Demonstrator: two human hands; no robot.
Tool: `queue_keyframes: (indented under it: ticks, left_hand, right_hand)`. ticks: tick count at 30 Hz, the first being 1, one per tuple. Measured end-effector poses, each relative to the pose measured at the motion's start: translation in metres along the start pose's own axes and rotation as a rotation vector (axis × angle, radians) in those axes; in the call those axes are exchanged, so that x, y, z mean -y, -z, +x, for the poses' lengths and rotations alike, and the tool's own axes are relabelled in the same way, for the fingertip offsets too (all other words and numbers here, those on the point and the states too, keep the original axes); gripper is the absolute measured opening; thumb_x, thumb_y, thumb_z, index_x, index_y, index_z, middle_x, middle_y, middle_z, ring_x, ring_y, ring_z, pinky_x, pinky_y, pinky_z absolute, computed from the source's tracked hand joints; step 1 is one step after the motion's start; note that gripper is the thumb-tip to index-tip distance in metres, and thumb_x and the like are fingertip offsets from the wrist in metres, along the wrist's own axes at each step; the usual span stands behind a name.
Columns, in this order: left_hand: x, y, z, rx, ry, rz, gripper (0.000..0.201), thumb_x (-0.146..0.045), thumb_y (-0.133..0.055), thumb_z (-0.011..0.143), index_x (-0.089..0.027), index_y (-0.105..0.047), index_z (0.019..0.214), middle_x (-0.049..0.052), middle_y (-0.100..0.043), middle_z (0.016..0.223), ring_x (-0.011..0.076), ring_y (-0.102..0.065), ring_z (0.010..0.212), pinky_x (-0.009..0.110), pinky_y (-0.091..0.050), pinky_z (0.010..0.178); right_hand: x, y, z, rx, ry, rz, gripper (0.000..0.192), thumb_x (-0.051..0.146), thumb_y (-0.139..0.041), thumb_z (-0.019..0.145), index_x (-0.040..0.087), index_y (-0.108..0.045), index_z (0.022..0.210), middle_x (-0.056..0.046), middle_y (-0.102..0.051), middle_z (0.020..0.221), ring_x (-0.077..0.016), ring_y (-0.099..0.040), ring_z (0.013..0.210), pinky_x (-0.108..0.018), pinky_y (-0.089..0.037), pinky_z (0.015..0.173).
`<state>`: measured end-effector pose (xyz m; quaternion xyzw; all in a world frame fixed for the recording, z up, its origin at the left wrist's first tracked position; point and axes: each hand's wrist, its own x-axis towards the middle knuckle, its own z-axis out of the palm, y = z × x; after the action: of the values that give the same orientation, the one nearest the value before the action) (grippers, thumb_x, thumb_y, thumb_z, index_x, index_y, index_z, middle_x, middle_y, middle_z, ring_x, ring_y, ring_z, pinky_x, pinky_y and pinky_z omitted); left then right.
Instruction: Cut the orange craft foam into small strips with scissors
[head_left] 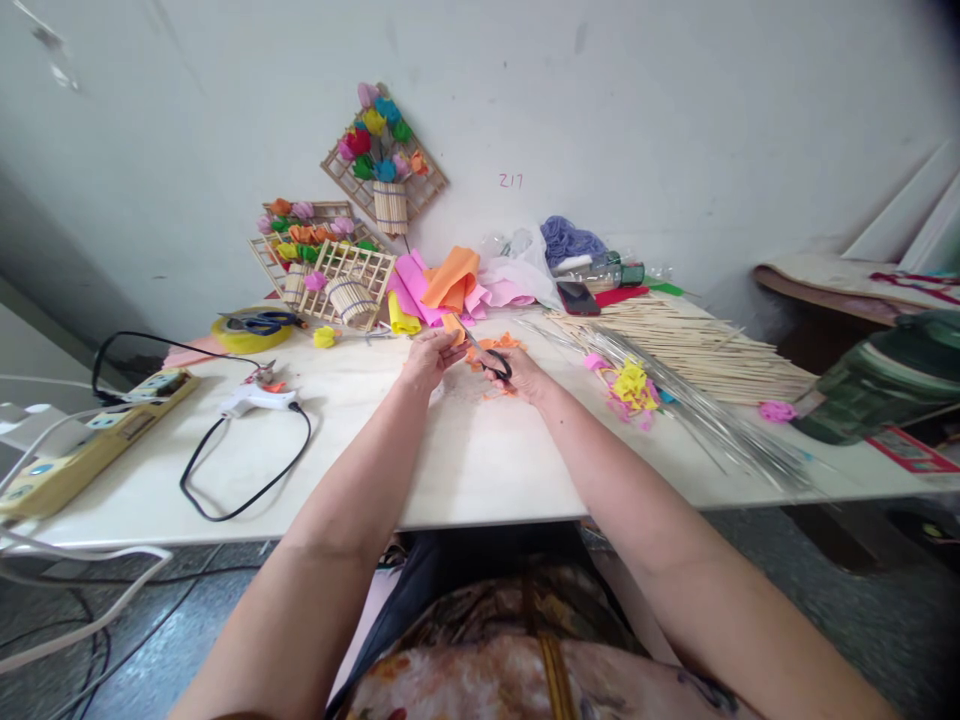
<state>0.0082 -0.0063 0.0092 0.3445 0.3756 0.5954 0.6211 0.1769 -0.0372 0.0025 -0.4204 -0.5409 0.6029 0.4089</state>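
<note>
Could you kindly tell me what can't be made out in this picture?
All in the head view:
Orange paper: gripped end hidden by the left hand.
Scissors: handle partly covered by the right hand.
Large green bottle: cut off by the right edge.
Yellow power strip: cut off by the left edge.

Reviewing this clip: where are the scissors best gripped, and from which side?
Probably by the black handles of the scissors, coming from the near right, as the right hand grips them. The blades slant away to the far left, toward the orange piece in the left hand, so coming from that side would meet the blades first.
</note>
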Motion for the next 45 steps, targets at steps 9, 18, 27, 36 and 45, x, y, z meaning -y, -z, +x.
queue_keyframes:
  ticks: [9, 18, 27, 36, 45]
  left_hand:
    - [0.005, -0.007, 0.001, -0.083, -0.007, -0.074, 0.011, -0.013, -0.073, 0.073, -0.016, -0.064, 0.079, 0.002, -0.073, 0.073, 0.015, -0.074, 0.071, 0.025, -0.058, 0.074]
    - [0.008, -0.007, 0.002, -0.102, -0.005, -0.068, 0.012, -0.016, -0.073, 0.073, -0.015, -0.065, 0.081, 0.005, -0.074, 0.078, 0.0193, -0.076, 0.085, 0.029, -0.058, 0.083]
    - [0.007, -0.009, 0.002, -0.13, 0.003, -0.084, 0.006, -0.013, -0.07, 0.077, -0.015, -0.065, 0.08, 0.004, -0.074, 0.076, 0.018, -0.076, 0.083, 0.028, -0.058, 0.084]
    - [0.005, -0.01, -0.002, -0.135, 0.007, -0.082, 0.006, -0.01, -0.066, 0.077, -0.015, -0.063, 0.078, 0.003, -0.072, 0.072, 0.0146, -0.074, 0.072, 0.025, -0.058, 0.078]
    - [0.002, 0.001, 0.002, -0.019, 0.003, 0.01, 0.006, -0.009, -0.067, 0.073, -0.012, -0.066, 0.078, 0.006, -0.072, 0.072, 0.0137, -0.071, 0.068, 0.026, -0.059, 0.076]
  right_hand:
    - [0.004, -0.003, -0.004, -0.009, -0.011, 0.008, 0.029, 0.044, -0.068, 0.091, 0.015, -0.064, 0.087, 0.005, -0.053, 0.056, -0.004, -0.042, 0.036, -0.015, -0.021, 0.031]
    - [0.0, -0.001, 0.0, -0.013, 0.01, -0.004, 0.031, 0.044, -0.071, 0.088, 0.016, -0.06, 0.08, 0.005, -0.051, 0.056, -0.0038, -0.04, 0.036, -0.016, -0.022, 0.032]
    - [-0.001, -0.002, 0.002, -0.033, 0.028, -0.014, 0.029, 0.037, -0.07, 0.088, 0.016, -0.057, 0.074, 0.005, -0.049, 0.053, -0.0041, -0.038, 0.035, -0.016, -0.023, 0.033]
    - [-0.002, -0.001, 0.001, -0.018, 0.022, -0.01, 0.029, 0.042, -0.069, 0.089, 0.015, -0.06, 0.079, 0.005, -0.051, 0.055, -0.0041, -0.039, 0.036, -0.015, -0.022, 0.032]
    - [0.001, 0.004, -0.001, 0.018, -0.039, -0.006, 0.027, 0.041, -0.07, 0.089, 0.014, -0.065, 0.086, 0.005, -0.052, 0.055, -0.0039, -0.04, 0.036, -0.015, -0.018, 0.032]
